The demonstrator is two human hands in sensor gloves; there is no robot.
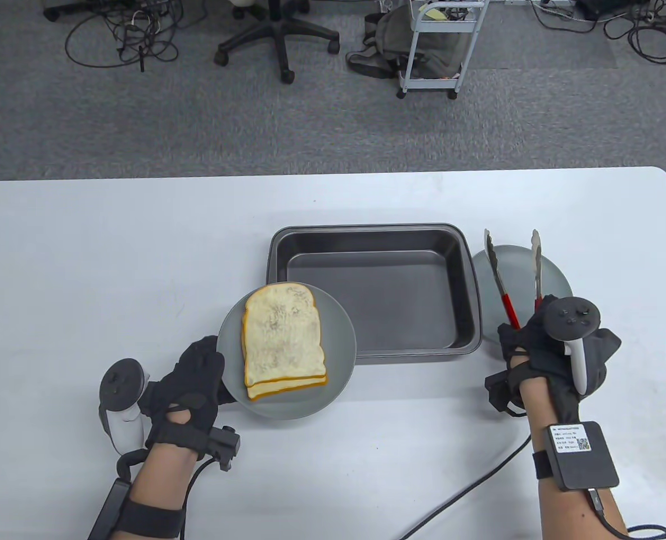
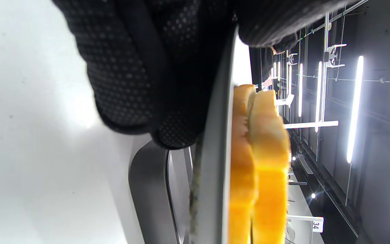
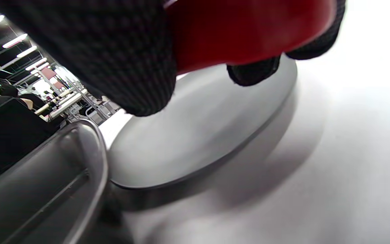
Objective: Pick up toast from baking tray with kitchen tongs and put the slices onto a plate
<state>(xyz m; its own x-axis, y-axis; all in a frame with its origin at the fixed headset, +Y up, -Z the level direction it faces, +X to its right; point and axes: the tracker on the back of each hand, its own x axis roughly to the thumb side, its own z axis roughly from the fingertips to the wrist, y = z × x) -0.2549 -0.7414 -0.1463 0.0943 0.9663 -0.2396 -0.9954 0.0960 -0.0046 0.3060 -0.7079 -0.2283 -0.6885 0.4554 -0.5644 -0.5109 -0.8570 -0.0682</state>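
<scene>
Two stacked toast slices (image 1: 283,342) (image 2: 262,162) lie on a grey plate (image 1: 338,337) (image 2: 215,169). My left hand (image 1: 195,377) pinches that plate's left rim, thumb above and fingers (image 2: 141,67) beneath, holding it over the front left corner of the dark baking tray (image 1: 375,289). The tray holds nothing. My right hand (image 1: 547,349) grips the red-handled kitchen tongs (image 1: 513,275) (image 3: 249,30), whose metal arms stand spread apart over a second grey plate (image 1: 552,275) (image 3: 198,135) right of the tray.
The white table (image 1: 85,270) runs to a far edge, with grey floor beyond. An office chair base (image 1: 279,42), a white trolley (image 1: 440,45) and cables lie on the floor. A cable (image 1: 468,489) trails from my right wrist across the table.
</scene>
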